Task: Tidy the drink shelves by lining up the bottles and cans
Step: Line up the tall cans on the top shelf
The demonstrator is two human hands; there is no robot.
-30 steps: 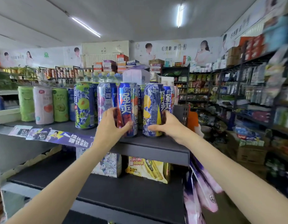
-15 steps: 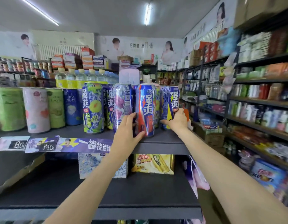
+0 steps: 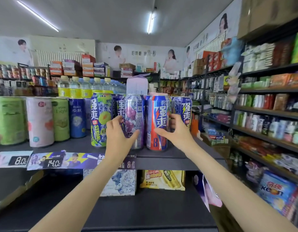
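Observation:
Tall drink cans stand in a row near the front of the dark upper shelf (image 3: 170, 160). My left hand (image 3: 119, 137) grips the purple grape can (image 3: 134, 114), thumb on its front and fingers round its left side. My right hand (image 3: 175, 133) grips the red and blue can (image 3: 157, 114) beside it, thumb across the front and fingers behind. A green and blue can (image 3: 98, 119) stands to the left of them. To the right stands a blue and yellow can (image 3: 185, 109), untouched. More cans behind them are mostly hidden.
Wider green (image 3: 9, 119), pink (image 3: 39, 121) and blue (image 3: 77, 118) cans fill the shelf's left part, with water bottles (image 3: 85, 87) behind. Price tags (image 3: 19, 160) hang on the edge. Boxed packs (image 3: 161, 180) sit on the lower shelf. Stocked aisle shelves (image 3: 270, 114) run along the right.
Both hands have shifted one can to the left: the left from the red and blue can to the purple one, the right from the blue and yellow can to the red and blue one.

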